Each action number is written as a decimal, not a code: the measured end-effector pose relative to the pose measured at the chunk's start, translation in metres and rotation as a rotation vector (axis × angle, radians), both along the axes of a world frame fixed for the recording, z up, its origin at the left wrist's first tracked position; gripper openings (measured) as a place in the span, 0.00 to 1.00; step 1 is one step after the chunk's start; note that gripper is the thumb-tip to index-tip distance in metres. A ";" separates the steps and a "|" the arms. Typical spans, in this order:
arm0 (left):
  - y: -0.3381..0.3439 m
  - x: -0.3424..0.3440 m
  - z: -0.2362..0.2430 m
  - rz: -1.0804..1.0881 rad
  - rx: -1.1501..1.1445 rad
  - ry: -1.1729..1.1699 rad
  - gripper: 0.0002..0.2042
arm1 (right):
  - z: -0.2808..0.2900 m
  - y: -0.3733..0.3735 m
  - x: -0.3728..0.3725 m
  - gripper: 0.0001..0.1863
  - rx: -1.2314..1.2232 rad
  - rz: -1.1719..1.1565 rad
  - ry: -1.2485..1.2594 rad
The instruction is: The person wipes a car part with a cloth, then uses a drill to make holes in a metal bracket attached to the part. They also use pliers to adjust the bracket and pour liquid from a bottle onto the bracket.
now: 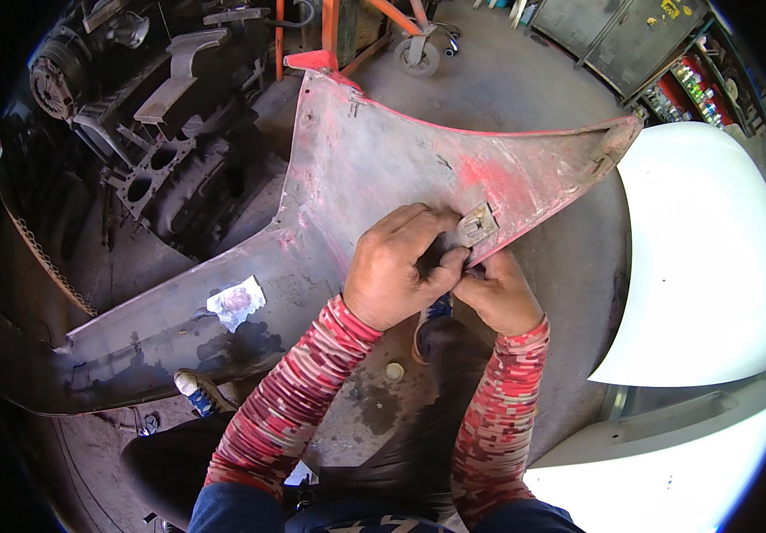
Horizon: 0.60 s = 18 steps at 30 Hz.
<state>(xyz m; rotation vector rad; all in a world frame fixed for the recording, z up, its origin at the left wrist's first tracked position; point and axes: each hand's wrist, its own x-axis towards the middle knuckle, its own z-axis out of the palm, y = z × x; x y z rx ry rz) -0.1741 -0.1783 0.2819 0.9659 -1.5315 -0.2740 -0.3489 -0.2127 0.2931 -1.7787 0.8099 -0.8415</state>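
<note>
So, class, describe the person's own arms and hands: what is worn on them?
The left hand and right hand are bare, without gloves over the fingers. Close-fitting forearm sleeves, wrinkled, reach the wrists in a blocky, pixel-like camouflage of reds and pale tones. Dark blue cloth shows above them.

Light falls unevenly: 2 white panels (703,258) at right glare nearly featureless, while the machinery (165,169) at upper left sinks into dim shadow. The red-and-grey panel (383,147) reads evenly lit and fairly sharp. Shelf items (701,93) look soft; lockers (636,49) tilt near the black, blue-fringed fisheye rim.
</note>
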 end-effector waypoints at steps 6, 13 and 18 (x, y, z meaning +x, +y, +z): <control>0.007 0.000 0.009 0.030 0.094 -0.015 0.14 | 0.003 -0.002 0.002 0.18 0.000 -0.002 0.000; 0.007 -0.004 0.009 0.074 0.114 0.028 0.12 | 0.003 -0.001 -0.002 0.19 0.205 0.007 -0.090; -0.002 -0.004 0.003 -0.017 0.270 0.250 0.11 | 0.000 -0.001 0.001 0.21 -0.021 0.010 0.066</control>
